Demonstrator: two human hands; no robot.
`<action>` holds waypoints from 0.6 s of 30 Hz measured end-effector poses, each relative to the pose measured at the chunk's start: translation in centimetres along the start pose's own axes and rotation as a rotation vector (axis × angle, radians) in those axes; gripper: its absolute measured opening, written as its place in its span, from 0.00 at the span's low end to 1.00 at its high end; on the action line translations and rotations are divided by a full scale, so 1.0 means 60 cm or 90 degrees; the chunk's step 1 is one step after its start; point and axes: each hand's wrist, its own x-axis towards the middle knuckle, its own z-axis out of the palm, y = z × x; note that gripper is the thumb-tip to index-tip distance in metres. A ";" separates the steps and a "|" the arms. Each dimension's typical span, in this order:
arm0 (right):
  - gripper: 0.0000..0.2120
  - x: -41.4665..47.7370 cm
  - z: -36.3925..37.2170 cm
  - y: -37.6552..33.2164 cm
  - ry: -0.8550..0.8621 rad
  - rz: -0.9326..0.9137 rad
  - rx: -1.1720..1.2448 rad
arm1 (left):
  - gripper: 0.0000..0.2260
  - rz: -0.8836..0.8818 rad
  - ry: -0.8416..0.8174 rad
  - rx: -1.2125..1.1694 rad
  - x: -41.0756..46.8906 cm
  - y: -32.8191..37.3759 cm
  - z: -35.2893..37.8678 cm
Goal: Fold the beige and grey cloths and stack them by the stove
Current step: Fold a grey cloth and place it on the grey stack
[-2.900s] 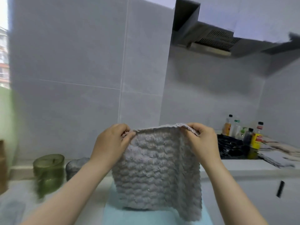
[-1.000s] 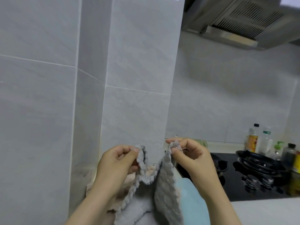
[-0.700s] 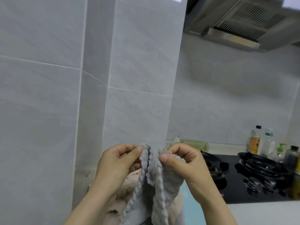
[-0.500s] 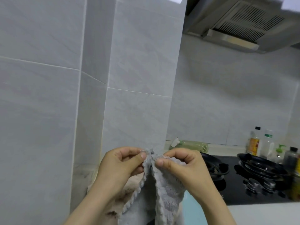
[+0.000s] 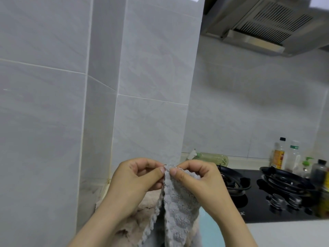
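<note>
Lowest in view, a light blue surface (image 5: 210,232) shows under the right forearm. A beige cloth (image 5: 135,223) lies crumpled beside it at the foot of the tiled pillar (image 5: 153,86), partly behind the left wrist. The grey cloth (image 5: 178,207) hangs in front of it, doubled over with its two top edges brought together. The left hand (image 5: 135,182) and right hand (image 5: 199,182) meet at that top edge. Each grip is a pinch of thumb and forefinger on the grey cloth, thumbs nearly touching. To the right runs the pale worktop (image 5: 284,232), and behind it the black stove (image 5: 258,207) carries two dark pans (image 5: 284,180). A greenish bottle (image 5: 211,157) lies on its side by the wall, and upright bottles (image 5: 279,154) stand at the stove's far right. A range hood (image 5: 267,20) hangs above.
</note>
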 end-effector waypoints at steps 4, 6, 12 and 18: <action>0.06 0.001 0.000 0.003 0.011 -0.003 -0.015 | 0.04 0.013 -0.008 0.019 0.001 -0.002 -0.002; 0.06 0.001 0.000 0.004 0.015 -0.004 -0.019 | 0.04 0.016 -0.015 0.021 0.001 -0.002 -0.002; 0.07 0.001 0.003 0.006 0.010 -0.010 -0.044 | 0.03 0.077 0.021 0.079 0.005 -0.008 -0.002; 0.12 0.002 -0.008 0.016 -0.040 -0.007 -0.110 | 0.06 0.161 0.118 0.218 0.023 -0.026 -0.027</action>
